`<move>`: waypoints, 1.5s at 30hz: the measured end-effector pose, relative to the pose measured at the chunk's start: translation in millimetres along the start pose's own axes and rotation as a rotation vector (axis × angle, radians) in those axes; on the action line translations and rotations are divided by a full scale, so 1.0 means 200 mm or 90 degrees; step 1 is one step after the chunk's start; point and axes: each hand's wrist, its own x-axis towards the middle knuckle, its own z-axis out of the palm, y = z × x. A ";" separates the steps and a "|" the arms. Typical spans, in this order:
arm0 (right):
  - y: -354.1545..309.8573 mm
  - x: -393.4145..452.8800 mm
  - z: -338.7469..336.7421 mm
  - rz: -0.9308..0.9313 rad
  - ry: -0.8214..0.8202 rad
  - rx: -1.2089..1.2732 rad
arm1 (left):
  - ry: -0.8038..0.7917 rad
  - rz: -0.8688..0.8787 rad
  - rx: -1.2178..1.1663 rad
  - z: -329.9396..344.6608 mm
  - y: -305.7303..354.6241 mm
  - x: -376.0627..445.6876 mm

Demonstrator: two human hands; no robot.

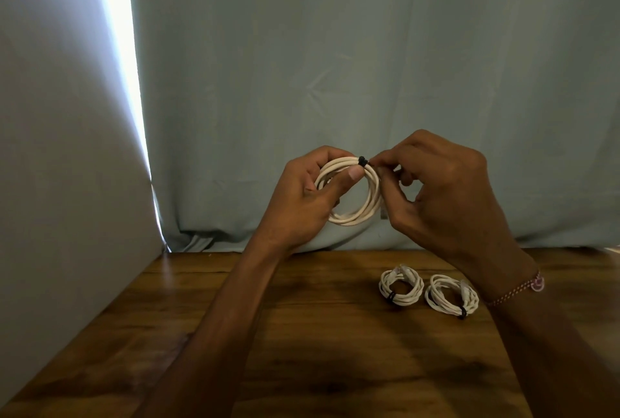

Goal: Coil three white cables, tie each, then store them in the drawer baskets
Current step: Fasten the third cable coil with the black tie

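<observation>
I hold a coiled white cable [360,211] up in the air above the table's far edge. My left hand [308,192] grips the coil's left side, thumb pressed on the strands near the top. A black tie [362,160] wraps the top of the coil, and my right hand [436,189] pinches at it with fingertips. Two other coiled white cables lie on the wooden table [302,333]: one [401,285] and another [451,296] to its right, each bound with a black tie.
A pale blue curtain [335,65] hangs behind the table, with a bright gap of light [124,58] at the left. A light panel [50,182] stands along the table's left side. No drawer or basket is in view.
</observation>
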 end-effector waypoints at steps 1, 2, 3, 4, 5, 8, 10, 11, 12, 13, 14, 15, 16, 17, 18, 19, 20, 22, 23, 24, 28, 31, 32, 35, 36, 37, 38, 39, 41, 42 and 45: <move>0.00 0.00 0.00 0.000 0.000 0.001 | 0.000 0.003 0.003 0.00 0.00 0.00; 0.00 0.00 0.00 -0.003 -0.001 0.004 | 0.001 0.006 0.009 0.00 0.00 0.00; 0.00 0.00 0.00 -0.008 -0.003 0.008 | 0.002 0.010 0.017 0.00 0.00 0.00; 0.00 0.00 -0.01 -0.013 -0.004 0.012 | 0.003 0.013 0.025 0.00 0.00 0.00; 0.01 0.00 -0.01 -0.019 -0.005 0.018 | 0.005 0.015 0.030 0.00 0.00 0.00; 0.02 0.01 0.00 -0.016 0.003 0.058 | 0.004 0.027 0.045 0.00 0.00 0.00; 0.02 0.01 0.00 0.008 0.005 0.083 | 0.001 0.033 0.054 0.01 0.01 -0.01; 0.02 0.01 0.00 0.024 0.005 0.092 | 0.003 0.033 0.055 0.01 0.01 -0.01; 0.02 0.01 0.00 0.041 0.006 0.102 | 0.006 0.034 0.056 0.01 0.01 -0.01; 0.01 0.01 0.00 0.059 0.007 0.112 | 0.008 0.035 0.055 0.01 0.01 -0.01; 0.01 0.01 -0.01 0.080 0.010 0.124 | 0.009 0.038 0.052 0.01 0.01 -0.01; 0.00 0.01 -0.02 0.107 0.012 0.142 | 0.009 0.041 0.046 0.01 0.01 -0.01; 0.00 0.02 -0.03 0.141 0.009 0.166 | 0.008 0.046 0.042 0.01 0.01 -0.01; -0.01 0.02 -0.05 0.175 0.002 0.189 | 0.006 0.052 0.040 0.00 0.01 -0.01; -0.01 0.03 -0.06 0.202 -0.009 0.202 | 0.002 0.060 0.043 0.00 0.02 -0.01; -0.01 0.03 -0.07 0.217 -0.028 0.203 | -0.002 0.069 0.046 -0.01 0.02 -0.01; -0.01 0.03 -0.09 0.226 -0.051 0.201 | -0.007 0.078 0.048 -0.01 0.02 -0.01; 0.00 0.04 -0.11 0.246 -0.090 0.212 | -0.020 0.091 0.044 -0.02 0.03 -0.01; -0.01 0.04 -0.11 0.256 -0.105 0.225 | -0.024 0.096 0.041 -0.02 0.03 -0.01; -0.01 0.04 -0.12 0.267 -0.116 0.237 | -0.028 0.101 0.037 -0.02 0.03 -0.01; 0.00 0.04 -0.13 0.309 -0.152 0.281 | -0.041 0.115 0.028 -0.03 0.04 -0.01; 0.00 0.04 -0.13 0.321 -0.174 0.273 | -0.048 0.131 0.036 -0.02 0.05 -0.02; -0.01 0.04 -0.13 0.324 -0.178 0.271 | -0.048 0.135 0.042 -0.02 0.05 -0.02; -0.02 0.04 -0.11 0.340 -0.195 0.282 | -0.051 0.138 0.049 -0.03 0.04 -0.02; -0.03 0.04 -0.11 0.347 -0.201 0.285 | -0.052 0.140 0.051 -0.03 0.04 -0.02; -0.03 0.04 -0.10 0.353 -0.202 0.288 | -0.052 0.141 0.054 -0.03 0.04 -0.02; -0.03 0.04 -0.10 0.357 -0.199 0.289 | -0.051 0.141 0.055 -0.03 0.04 -0.02; -0.04 0.03 -0.09 0.357 -0.193 0.286 | -0.050 0.141 0.057 -0.03 0.04 -0.02; -0.04 0.03 -0.08 0.357 -0.182 0.274 | -0.048 0.142 0.059 -0.03 0.04 -0.02; -0.05 0.03 -0.07 0.359 -0.177 0.274 | -0.048 0.144 0.062 -0.03 0.04 -0.02; -0.06 0.03 -0.07 0.368 -0.172 0.288 | -0.048 0.148 0.078 -0.03 0.05 -0.02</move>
